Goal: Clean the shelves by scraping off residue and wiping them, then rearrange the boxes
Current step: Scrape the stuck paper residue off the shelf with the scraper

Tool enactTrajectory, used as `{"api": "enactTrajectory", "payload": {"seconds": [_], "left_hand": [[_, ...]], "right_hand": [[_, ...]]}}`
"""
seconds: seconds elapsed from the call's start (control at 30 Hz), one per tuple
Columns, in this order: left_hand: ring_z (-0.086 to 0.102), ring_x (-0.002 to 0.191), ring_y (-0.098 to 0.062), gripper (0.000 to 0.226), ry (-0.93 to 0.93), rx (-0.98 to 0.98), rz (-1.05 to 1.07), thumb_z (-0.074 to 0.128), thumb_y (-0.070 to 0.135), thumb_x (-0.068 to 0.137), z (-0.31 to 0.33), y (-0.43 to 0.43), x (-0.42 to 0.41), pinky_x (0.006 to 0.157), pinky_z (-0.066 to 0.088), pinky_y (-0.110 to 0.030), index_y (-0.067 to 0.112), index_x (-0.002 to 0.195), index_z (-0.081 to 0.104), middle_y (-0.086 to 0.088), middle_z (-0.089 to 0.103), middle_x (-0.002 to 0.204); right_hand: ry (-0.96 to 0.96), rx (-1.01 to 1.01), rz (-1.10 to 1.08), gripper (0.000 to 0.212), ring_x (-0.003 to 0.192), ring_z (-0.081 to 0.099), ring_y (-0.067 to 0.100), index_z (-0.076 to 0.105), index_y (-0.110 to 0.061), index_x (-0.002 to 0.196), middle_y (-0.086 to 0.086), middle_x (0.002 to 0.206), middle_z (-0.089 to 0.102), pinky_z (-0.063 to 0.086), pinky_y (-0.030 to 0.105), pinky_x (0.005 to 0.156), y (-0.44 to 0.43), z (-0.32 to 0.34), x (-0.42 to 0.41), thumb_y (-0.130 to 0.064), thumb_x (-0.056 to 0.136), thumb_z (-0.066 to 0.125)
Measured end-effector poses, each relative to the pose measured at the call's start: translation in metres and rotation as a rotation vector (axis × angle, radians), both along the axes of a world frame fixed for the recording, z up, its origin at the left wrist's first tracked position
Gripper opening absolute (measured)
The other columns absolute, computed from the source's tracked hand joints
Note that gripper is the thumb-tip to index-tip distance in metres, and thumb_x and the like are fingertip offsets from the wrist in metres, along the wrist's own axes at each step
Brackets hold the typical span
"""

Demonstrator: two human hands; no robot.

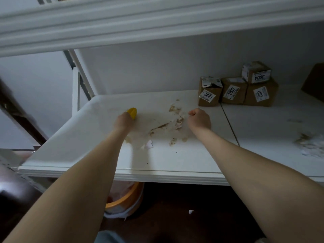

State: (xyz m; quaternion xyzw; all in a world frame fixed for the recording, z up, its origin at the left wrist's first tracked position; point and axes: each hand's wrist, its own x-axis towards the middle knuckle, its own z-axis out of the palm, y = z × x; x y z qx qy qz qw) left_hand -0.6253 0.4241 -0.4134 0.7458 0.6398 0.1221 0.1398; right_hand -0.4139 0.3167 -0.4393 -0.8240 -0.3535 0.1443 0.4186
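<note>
Your left hand [122, 121] reaches onto the white shelf [84, 148], its fingers wrapped round a yellow scraper [132, 112] whose tip points toward the back wall; the blade's contact with the surface is hidden behind the hand. Your right hand [199, 119] rests on the shelf to the right, fingers curled into a loose fist with nothing visible in it. Between the two hands lies the brown residue [175, 120], a smeared patch with torn, flaking bits and a white paper scrap [149, 144] at its near edge. At the rear right of the shelf stand four labelled cardboard boxes, touching one another: box 3005 [208, 95], box 2007 [233, 92] and box 2011 [261, 94] in a row, with box 3004 [256, 72] stacked on box 2011. A further pile of shredded debris [310, 146] lies on the adjoining shelf panel, far right. Beneath the shelf, an orange-rimmed bin [126, 200] sits on the dark floor [175, 225].
</note>
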Motion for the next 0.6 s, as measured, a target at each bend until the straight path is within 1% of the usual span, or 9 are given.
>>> {"api": "enactTrajectory", "payload": {"seconds": [0.1,0.17,0.23,0.27,0.3,0.37,0.43,0.5,0.6], "left_hand": [[0.054,0.118,-0.036,0.04,0.072,-0.002,-0.128,0.035,0.017,0.099,-0.012,-0.007,0.018,0.095,0.044,-0.038,0.002,0.134,0.047,-0.02,0.054,0.131],[0.057,0.113,-0.036,0.035,0.044,-0.049,-0.237,0.037,0.016,0.099,-0.009,-0.022,0.036,0.091,0.046,-0.04,0.003,0.128,0.05,-0.02,0.056,0.126],[0.063,0.081,-0.033,0.023,-0.007,-0.121,-0.343,0.036,0.011,0.099,0.002,-0.04,0.046,0.064,0.05,-0.034,0.005,0.102,0.058,-0.019,0.062,0.094],[0.057,0.062,-0.026,0.023,-0.08,-0.157,-0.366,0.034,0.012,0.1,0.006,-0.044,0.049,0.049,0.043,-0.027,0.008,0.089,0.054,-0.014,0.057,0.077],[0.048,0.053,-0.021,0.025,-0.133,-0.16,-0.378,0.033,0.012,0.101,0.008,-0.043,0.049,0.044,0.036,-0.022,0.009,0.083,0.051,-0.01,0.051,0.07],[0.05,0.063,-0.023,0.025,-0.154,-0.092,-0.366,0.036,0.011,0.099,0.011,-0.036,0.039,0.054,0.037,-0.024,0.006,0.086,0.057,-0.013,0.054,0.074],[0.062,0.088,-0.032,0.023,-0.171,0.022,-0.214,0.041,0.008,0.095,0.011,-0.026,0.026,0.073,0.046,-0.035,0.0,0.098,0.063,-0.02,0.064,0.093],[0.059,0.109,-0.036,0.028,-0.103,0.088,-0.026,0.042,0.006,0.093,0.014,-0.024,0.009,0.088,0.047,-0.039,0.0,0.115,0.059,-0.022,0.062,0.115],[0.053,0.118,-0.035,0.033,0.016,0.038,0.082,0.041,0.008,0.094,0.006,-0.023,-0.01,0.096,0.044,-0.041,0.003,0.125,0.05,-0.02,0.054,0.128]], "right_hand": [[-0.004,-0.014,0.002,0.026,0.118,0.051,0.028,0.061,-0.018,0.114,0.006,0.121,0.061,0.046,0.037,0.094,0.0,-0.004,0.0,-0.018,0.096,0.043],[0.004,-0.021,0.009,0.027,0.118,0.051,0.028,0.061,-0.018,0.115,0.006,0.122,0.061,0.046,0.035,0.094,0.001,-0.005,-0.004,-0.017,0.096,0.042],[0.014,-0.018,0.021,0.028,0.117,0.053,0.027,0.062,-0.018,0.116,0.006,0.122,0.062,0.045,0.034,0.092,0.003,-0.006,-0.012,-0.015,0.095,0.042],[0.012,-0.017,0.026,0.029,0.116,0.054,0.027,0.062,-0.018,0.115,0.006,0.122,0.062,0.045,0.034,0.092,0.003,-0.006,-0.015,-0.015,0.095,0.041],[0.009,-0.012,0.027,0.029,0.116,0.054,0.027,0.062,-0.018,0.114,0.007,0.122,0.062,0.045,0.034,0.092,0.003,-0.005,-0.018,-0.014,0.095,0.041],[0.006,0.002,0.024,0.029,0.116,0.054,0.027,0.063,-0.019,0.113,0.006,0.121,0.063,0.045,0.033,0.091,0.001,-0.002,-0.018,-0.014,0.095,0.041],[0.008,0.004,0.013,0.028,0.116,0.053,0.026,0.062,-0.019,0.113,0.004,0.12,0.063,0.044,0.032,0.09,-0.002,0.0,-0.015,-0.014,0.095,0.042],[0.01,-0.003,0.0,0.028,0.117,0.053,0.026,0.062,-0.019,0.114,0.005,0.121,0.062,0.045,0.034,0.091,-0.006,0.002,-0.012,-0.015,0.095,0.042],[0.015,-0.022,-0.003,0.028,0.117,0.052,0.027,0.061,-0.02,0.113,0.005,0.121,0.062,0.045,0.035,0.092,-0.01,0.003,-0.011,-0.013,0.094,0.042]]}}
